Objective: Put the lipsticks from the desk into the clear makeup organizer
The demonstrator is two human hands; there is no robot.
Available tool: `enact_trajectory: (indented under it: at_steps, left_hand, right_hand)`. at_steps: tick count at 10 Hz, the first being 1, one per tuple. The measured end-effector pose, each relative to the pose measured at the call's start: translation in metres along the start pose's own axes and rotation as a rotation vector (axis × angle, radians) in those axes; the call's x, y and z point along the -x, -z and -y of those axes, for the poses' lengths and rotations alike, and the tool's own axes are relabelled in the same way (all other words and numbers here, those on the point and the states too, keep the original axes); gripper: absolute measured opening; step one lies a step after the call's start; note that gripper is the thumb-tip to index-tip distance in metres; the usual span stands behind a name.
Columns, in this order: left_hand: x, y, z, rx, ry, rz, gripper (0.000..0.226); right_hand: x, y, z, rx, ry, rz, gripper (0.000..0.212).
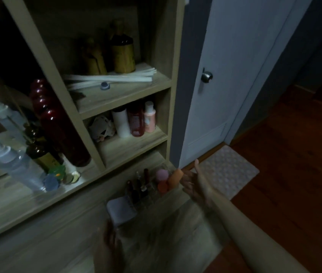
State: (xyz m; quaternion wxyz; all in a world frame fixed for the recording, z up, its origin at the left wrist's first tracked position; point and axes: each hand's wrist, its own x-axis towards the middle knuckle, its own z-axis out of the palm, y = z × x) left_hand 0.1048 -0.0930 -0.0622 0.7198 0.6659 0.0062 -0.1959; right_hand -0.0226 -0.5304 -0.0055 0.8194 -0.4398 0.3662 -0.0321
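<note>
Wooden desk with shelf unit, dim light, seen from above. On the desk's far edge, under the lowest shelf, stands the clear makeup organizer, its walls hard to trace in the gloom. Several dark lipsticks stand upright in its left compartments; to their right sit a pink sponge, an orange sponge and a peach-coloured tube. A pale folded cloth or pouch lies just beside the organizer, nearer the viewer.

The right hand hovers at the organizer's right end, palm up, fingers spread apart and holding nothing. The left hand is blurred low over the desk; whether its fingers are apart or closed on anything cannot be told.

Progress, as judged: no loose lipstick is visible on the bare desk surface, so the transfer appears complete or nearly so, unless the blurred left hand carries one more.
</note>
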Motion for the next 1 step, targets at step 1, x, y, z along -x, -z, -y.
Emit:
enact_trajectory:
  at_steps: [1]
  left_hand:
    - [0.0463,-0.1029,0.0004,0.015,-0.122,0.134,0.054]
  right_hand:
    - [0.0209,0.0036,-0.0078,0.074,0.182,-0.229,0.076]
